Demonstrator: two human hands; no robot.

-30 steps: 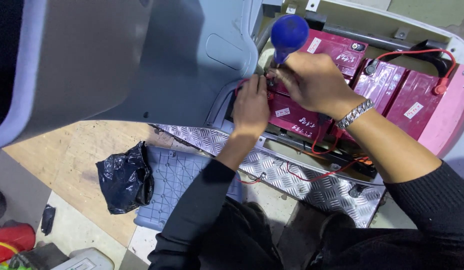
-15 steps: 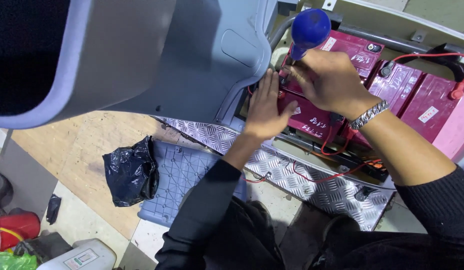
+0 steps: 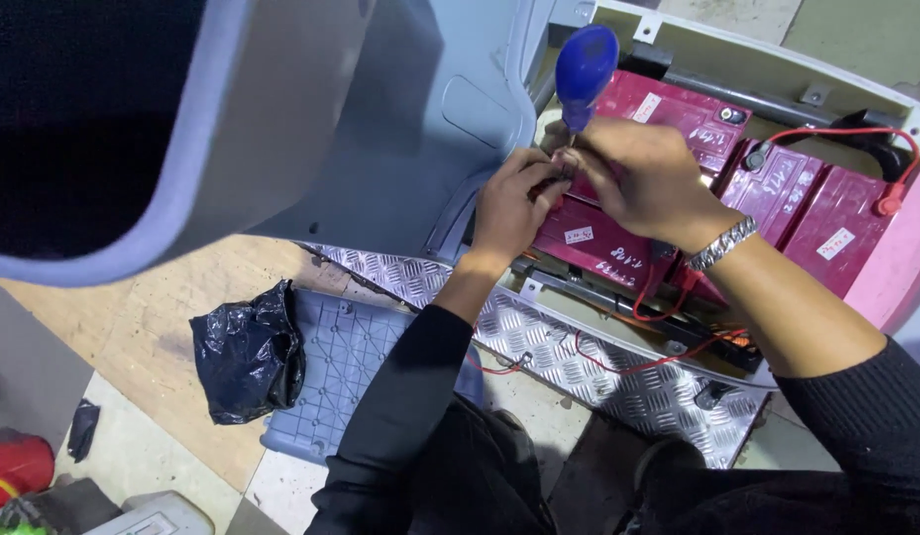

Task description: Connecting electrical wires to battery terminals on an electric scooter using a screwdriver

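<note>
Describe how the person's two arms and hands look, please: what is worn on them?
Both arms wear long black sleeves pushed up, so the forearms are bare. The left sleeve ends near the middle of the forearm, the right sleeve nearer the elbow. The right wrist carries a silver metal link bracelet. The left hand and right hand are bare, without gloves; no rings are visible on the fingers.
</note>
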